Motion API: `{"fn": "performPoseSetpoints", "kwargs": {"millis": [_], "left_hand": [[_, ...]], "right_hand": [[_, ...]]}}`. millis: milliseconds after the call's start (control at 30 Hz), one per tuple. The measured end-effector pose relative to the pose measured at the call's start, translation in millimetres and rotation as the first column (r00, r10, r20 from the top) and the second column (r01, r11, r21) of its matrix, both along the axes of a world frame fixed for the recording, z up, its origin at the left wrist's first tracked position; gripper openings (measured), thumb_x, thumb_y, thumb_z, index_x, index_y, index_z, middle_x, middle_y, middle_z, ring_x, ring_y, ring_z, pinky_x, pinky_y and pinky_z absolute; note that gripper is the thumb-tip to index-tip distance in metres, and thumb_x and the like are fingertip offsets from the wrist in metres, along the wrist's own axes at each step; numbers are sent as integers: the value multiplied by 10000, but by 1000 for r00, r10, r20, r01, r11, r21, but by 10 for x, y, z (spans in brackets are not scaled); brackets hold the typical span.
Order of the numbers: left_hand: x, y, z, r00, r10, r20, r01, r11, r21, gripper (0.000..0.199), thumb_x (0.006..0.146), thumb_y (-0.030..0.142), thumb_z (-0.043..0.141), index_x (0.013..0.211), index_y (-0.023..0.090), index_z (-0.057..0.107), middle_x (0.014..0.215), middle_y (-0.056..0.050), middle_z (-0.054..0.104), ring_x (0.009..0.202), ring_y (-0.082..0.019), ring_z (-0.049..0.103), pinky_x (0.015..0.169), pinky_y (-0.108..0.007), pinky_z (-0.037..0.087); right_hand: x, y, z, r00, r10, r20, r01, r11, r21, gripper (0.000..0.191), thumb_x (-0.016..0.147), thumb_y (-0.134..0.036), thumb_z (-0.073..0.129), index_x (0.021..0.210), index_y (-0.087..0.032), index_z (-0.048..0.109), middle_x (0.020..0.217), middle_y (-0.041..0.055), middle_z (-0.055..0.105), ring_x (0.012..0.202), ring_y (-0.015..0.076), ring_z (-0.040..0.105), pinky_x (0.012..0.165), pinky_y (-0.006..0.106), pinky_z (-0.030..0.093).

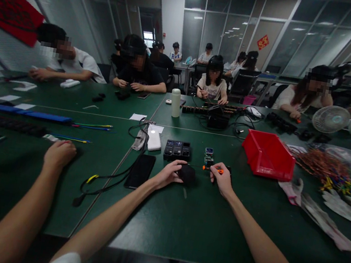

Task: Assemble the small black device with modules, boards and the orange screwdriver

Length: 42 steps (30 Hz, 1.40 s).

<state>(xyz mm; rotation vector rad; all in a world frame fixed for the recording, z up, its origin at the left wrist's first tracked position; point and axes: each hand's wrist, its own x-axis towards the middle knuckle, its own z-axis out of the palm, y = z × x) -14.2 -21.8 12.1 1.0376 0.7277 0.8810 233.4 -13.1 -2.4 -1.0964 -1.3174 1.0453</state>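
Observation:
My left hand (169,176) is closed around the side of a rounded black object (187,175) on the green table. The fingers of my right hand (222,179) pinch a slim orange-handled tool (219,171), whose shaft is too thin to make out well and points left towards the black object. Just beyond my right hand is a small device with a bare circuit board (208,155). A black case with several compartments (177,150) sits past my left hand. Beside my left forearm lies a black phone (140,171).
A red bin (268,156) stands to the right, with gloves (323,216) and a bundle of copper-coloured wires (325,167) nearby. Left are a looped black cable (109,176) and a white power bank (154,138). A neighbour's hand (61,154) rests at left; other people sit opposite.

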Motion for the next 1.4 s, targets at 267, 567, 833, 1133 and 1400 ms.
{"fn": "performPoseSetpoints", "kwargs": {"millis": [267, 567, 833, 1133, 1400], "left_hand": [[0, -5, 6, 996, -5, 89, 0, 999, 52, 848, 513, 129, 778, 1264, 239, 401, 1197, -112, 525, 957, -197, 593, 874, -349, 452], [23, 59, -121, 986, 104, 132, -98, 994, -54, 553, 646, 207, 721, 1143, 257, 482, 1104, -45, 540, 776, -89, 593, 669, -201, 487], [-1, 165, -242, 943, 231, 237, -138, 925, -353, 359, 778, 301, 611, 1098, 209, 478, 927, -45, 596, 701, -110, 622, 620, -223, 532], [-5, 87, -54, 859, 208, 469, 51, 875, -482, 440, 828, 519, 428, 969, 124, 561, 917, -111, 610, 818, -169, 610, 696, -302, 515], [3, 116, -70, 798, 204, 567, 97, 885, -455, 368, 823, 417, 492, 1030, 120, 559, 930, -120, 608, 674, -122, 560, 598, -244, 473]], "right_hand": [[-13, -3, -24, 1000, -14, 8, 14, 1000, 3, 318, 754, -496, 574, 811, -201, 471, 528, -49, 517, 400, 96, 463, 382, 215, 383], [-16, -3, -19, 1000, 20, 7, -20, 1000, 2, 291, 764, -467, 580, 817, -200, 476, 542, -46, 535, 409, 94, 475, 398, 211, 380], [-23, -16, -14, 999, 46, 24, -47, 999, 14, 268, 780, -440, 575, 842, -195, 486, 581, -31, 554, 440, 105, 501, 429, 224, 402], [-18, -10, -14, 999, 35, 7, -35, 999, 18, 255, 789, -423, 575, 859, -191, 493, 597, -28, 564, 452, 101, 512, 440, 220, 414], [-23, -9, -12, 1000, 24, 0, -24, 1000, 16, 276, 769, -439, 593, 844, -188, 504, 581, -33, 567, 437, 96, 513, 427, 213, 411]]}}
